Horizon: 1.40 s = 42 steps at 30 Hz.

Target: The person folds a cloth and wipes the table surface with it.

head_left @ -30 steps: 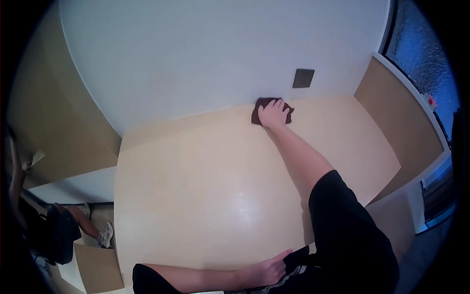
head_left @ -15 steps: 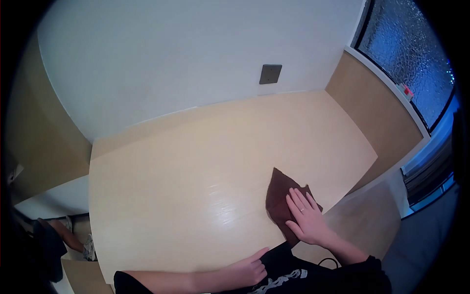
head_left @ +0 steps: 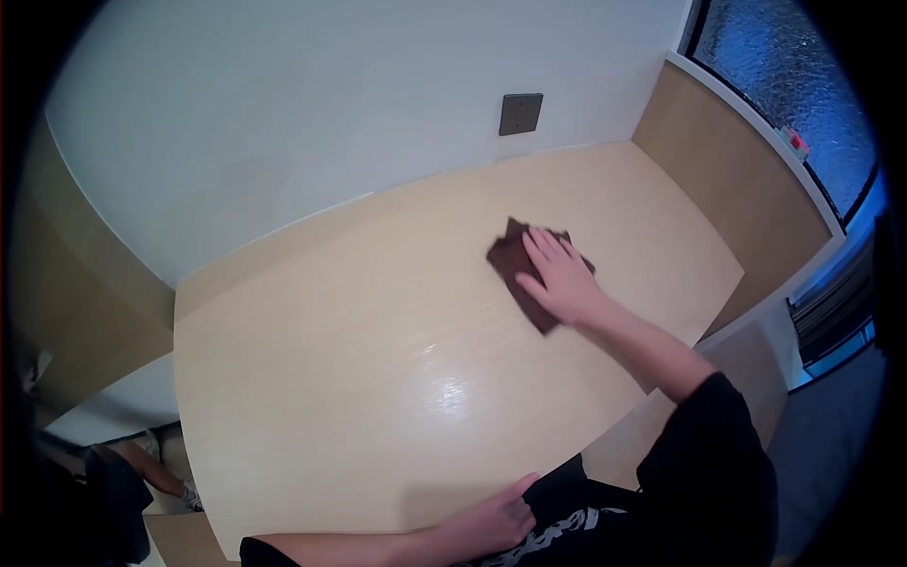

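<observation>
A dark brown cloth (head_left: 518, 274) lies on the light wooden table (head_left: 331, 350), right of its middle. My right hand (head_left: 559, 279) rests flat on the cloth, fingers spread and pointing towards the wall. At the table's near edge, my left hand (head_left: 501, 518) is closed against the black shirt (head_left: 562, 487), its fingers curled at the fabric.
Behind the table rises a white wall with a dark square plate (head_left: 521, 114). A wooden side panel (head_left: 737, 151) and a textured window (head_left: 794, 85) stand at the right, with a small red item (head_left: 795, 142) on the ledge. Another person's leg (head_left: 151, 468) shows lower left.
My right hand and the cloth went from near the wall down to the near right edge, then partway back up the table. The view has shifted. My left hand stays at the shirt.
</observation>
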Tool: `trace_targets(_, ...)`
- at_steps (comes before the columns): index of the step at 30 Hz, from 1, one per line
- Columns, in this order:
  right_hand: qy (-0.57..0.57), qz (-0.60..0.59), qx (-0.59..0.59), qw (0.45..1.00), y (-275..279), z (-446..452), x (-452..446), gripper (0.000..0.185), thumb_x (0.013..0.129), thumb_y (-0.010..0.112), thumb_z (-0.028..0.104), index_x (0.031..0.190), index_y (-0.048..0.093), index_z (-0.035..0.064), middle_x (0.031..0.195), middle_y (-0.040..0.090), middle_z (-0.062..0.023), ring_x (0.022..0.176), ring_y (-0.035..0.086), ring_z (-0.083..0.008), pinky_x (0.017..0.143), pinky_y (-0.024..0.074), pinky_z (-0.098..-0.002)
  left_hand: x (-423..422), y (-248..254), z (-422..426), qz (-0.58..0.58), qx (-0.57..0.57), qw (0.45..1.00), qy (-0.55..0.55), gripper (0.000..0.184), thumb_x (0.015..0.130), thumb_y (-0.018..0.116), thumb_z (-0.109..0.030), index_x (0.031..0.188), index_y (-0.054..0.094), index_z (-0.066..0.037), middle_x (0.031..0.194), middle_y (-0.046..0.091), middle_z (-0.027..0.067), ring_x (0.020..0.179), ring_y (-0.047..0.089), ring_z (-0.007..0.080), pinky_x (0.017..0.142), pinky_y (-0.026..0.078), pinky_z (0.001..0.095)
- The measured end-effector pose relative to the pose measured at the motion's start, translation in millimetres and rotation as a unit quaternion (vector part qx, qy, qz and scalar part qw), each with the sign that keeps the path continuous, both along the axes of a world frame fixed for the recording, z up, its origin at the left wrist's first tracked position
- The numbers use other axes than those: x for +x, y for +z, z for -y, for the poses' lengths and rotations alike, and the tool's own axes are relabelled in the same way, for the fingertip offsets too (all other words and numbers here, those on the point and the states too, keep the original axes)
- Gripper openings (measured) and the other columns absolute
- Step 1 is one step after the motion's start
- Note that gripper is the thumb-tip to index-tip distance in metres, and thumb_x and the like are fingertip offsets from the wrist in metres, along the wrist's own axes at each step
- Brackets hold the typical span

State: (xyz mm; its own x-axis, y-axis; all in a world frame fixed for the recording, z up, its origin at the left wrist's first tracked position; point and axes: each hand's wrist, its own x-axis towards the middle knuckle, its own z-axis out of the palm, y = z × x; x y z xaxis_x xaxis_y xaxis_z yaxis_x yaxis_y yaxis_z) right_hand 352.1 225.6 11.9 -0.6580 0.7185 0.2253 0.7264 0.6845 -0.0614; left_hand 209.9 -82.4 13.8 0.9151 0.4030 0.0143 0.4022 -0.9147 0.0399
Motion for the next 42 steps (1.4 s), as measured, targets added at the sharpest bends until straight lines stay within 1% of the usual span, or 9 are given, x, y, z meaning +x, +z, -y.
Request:
trace_targets(2, -0.034, -0.013, -0.011, 0.999, -2.5, -45.6, -27.7, 0.073, 0.096, 0.040, 0.050, 0.143, 0.034, -0.0055, 0.151, 0.033, -0.0212, 0.142, 0.028, -0.0317, 0.116, 0.0218, -0.0462, -1.2, 0.0, 0.8, -0.018, -0.091, 0.996, -0.004, 0.014, 0.083, 0.053, -0.015, 0.083, 0.065, -0.008, 0.083, 0.064, 0.0048, 0.088, 0.061, 0.0221, 0.113, 0.031, 0.0449)
trace_targets(4, -0.111, -0.011, -0.012, 0.994, -5.6, -89.3, -60.7, 0.077, 0.095, 0.038, 0.054, 0.145, 0.032, -0.0048, 0.151, 0.032, -0.0214, 0.142, 0.028, -0.0315, 0.116, 0.0216, -0.0461, -3.3, -5.0, 5.3, 0.052, 0.046, 0.998, 0.011, 0.014, 0.083, 0.053, -0.015, 0.079, 0.066, -0.009, 0.081, 0.064, 0.0029, 0.086, 0.061, 0.0209, 0.115, 0.028, 0.0454)
trace_targets(9, -0.302, -0.048, -0.048, 0.951, -8.6, -155.5, -129.5, 0.081, 0.092, 0.037, 0.052, 0.146, 0.029, -0.0069, 0.153, 0.028, -0.0239, 0.145, 0.022, -0.0340, 0.116, 0.0176, -0.0517, -10.4, 17.0, 3.4, -0.045, 0.076, 0.996, -0.017, 0.017, 0.082, 0.054, -0.017, 0.084, 0.067, -0.007, 0.082, 0.064, 0.0038, 0.088, 0.061, 0.0218, 0.115, 0.028, 0.0472)
trace_targets(13, -0.358, -0.060, -0.066, 0.929, 0.1, -165.6, -152.3, 0.079, 0.090, 0.038, 0.047, 0.145, 0.029, -0.0085, 0.154, 0.025, -0.0262, 0.145, 0.020, -0.0369, 0.115, 0.0162, -0.0548, -17.2, 18.5, 3.2, -0.055, 0.122, 0.990, -0.038, 0.021, 0.084, 0.051, -0.018, 0.088, 0.069, -0.007, 0.078, 0.061, 0.0021, 0.084, 0.060, 0.0189, 0.117, 0.024, 0.0504)
trace_targets(18, -0.315, -0.059, -0.033, 0.947, -6.4, -156.4, -134.9, 0.076, 0.092, 0.036, 0.047, 0.146, 0.031, -0.0065, 0.154, 0.027, -0.0248, 0.145, 0.022, -0.0355, 0.115, 0.0173, -0.0530, -8.3, -2.3, 5.6, -0.065, 0.151, 0.986, -0.038, 0.025, 0.087, 0.047, -0.016, 0.093, 0.068, -0.007, 0.071, 0.056, -0.0014, 0.078, 0.060, 0.0144, 0.120, 0.017, 0.0545)
trace_targets(21, -0.171, -0.023, -0.016, 0.985, -12.0, -124.9, -100.8, 0.071, 0.096, 0.033, 0.047, 0.145, 0.032, -0.0041, 0.153, 0.031, -0.0214, 0.144, 0.026, -0.0313, 0.117, 0.0203, -0.0484, -7.5, -5.3, 2.9, -0.084, 0.151, 0.984, -0.041, 0.022, 0.088, 0.048, -0.018, 0.095, 0.067, -0.008, 0.073, 0.057, -0.0014, 0.081, 0.062, 0.0156, 0.120, 0.016, 0.0550)
trace_targets(27, -0.020, -0.025, 0.054, 0.998, -3.4, 29.4, 12.6, 0.060, 0.097, 0.045, 0.036, 0.141, 0.038, -0.0044, 0.150, 0.036, -0.0205, 0.141, 0.031, -0.0317, 0.116, 0.0227, -0.0461, -7.5, -2.8, -0.3, -0.050, 0.097, 0.993, -0.040, 0.019, 0.089, 0.051, -0.018, 0.094, 0.065, -0.008, 0.075, 0.060, -0.0006, 0.084, 0.063, 0.0161, 0.120, 0.017, 0.0523)
trace_targets(34, -0.051, 0.025, -0.035, 0.998, 23.8, 161.2, 85.4, 0.069, 0.091, 0.055, 0.033, 0.142, 0.034, -0.0070, 0.151, 0.030, -0.0246, 0.143, 0.027, -0.0352, 0.115, 0.0219, -0.0509, -6.6, 10.4, -3.4, -0.071, 0.099, 0.992, -0.027, 0.016, 0.088, 0.051, -0.016, 0.092, 0.064, -0.008, 0.078, 0.062, 0.0001, 0.085, 0.064, 0.0159, 0.120, 0.019, 0.0483)
trace_targets(42, -0.004, 0.037, -0.051, 0.998, 25.8, 108.6, 76.0, 0.070, 0.092, 0.053, 0.037, 0.143, 0.033, -0.0061, 0.153, 0.027, -0.0241, 0.143, 0.024, -0.0363, 0.116, 0.0190, -0.0497, -12.2, 13.4, 0.0, -0.025, 0.128, 0.991, -0.003, 0.014, 0.086, 0.051, -0.017, 0.086, 0.062, -0.008, 0.075, 0.060, 0.0001, 0.084, 0.064, 0.0174, 0.120, 0.016, 0.0503)
